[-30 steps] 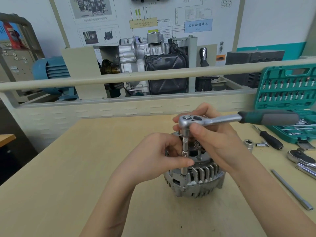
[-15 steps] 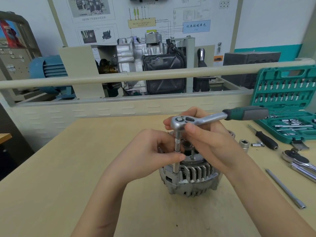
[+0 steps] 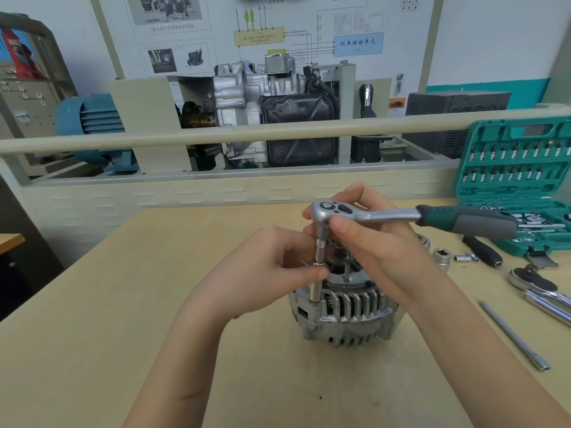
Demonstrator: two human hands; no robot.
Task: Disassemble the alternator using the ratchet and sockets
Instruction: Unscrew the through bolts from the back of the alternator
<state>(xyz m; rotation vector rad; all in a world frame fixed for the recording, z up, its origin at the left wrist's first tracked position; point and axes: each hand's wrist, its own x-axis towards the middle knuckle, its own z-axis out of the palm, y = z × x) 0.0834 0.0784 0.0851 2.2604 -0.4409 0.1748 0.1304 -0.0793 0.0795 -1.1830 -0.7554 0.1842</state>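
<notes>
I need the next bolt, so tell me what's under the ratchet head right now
Under the ratchet head an extension bar runs down to the alternator housing's edge. Its tip hides any bolt there.

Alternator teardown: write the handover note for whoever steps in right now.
Left hand: pinches the extension bar partway down its length.
Right hand: fingers grip the ratchet at its head; the handle sticks out to the right, unheld.
Alternator: upright on the table, housing still together. The bar's tip sits on a bolt at the housing's near-left edge.
Loose sockets, a second ratchet and a spare bar lie on the right by the open socket case.
Left: undo this bolt and any others, split the housing.
</notes>
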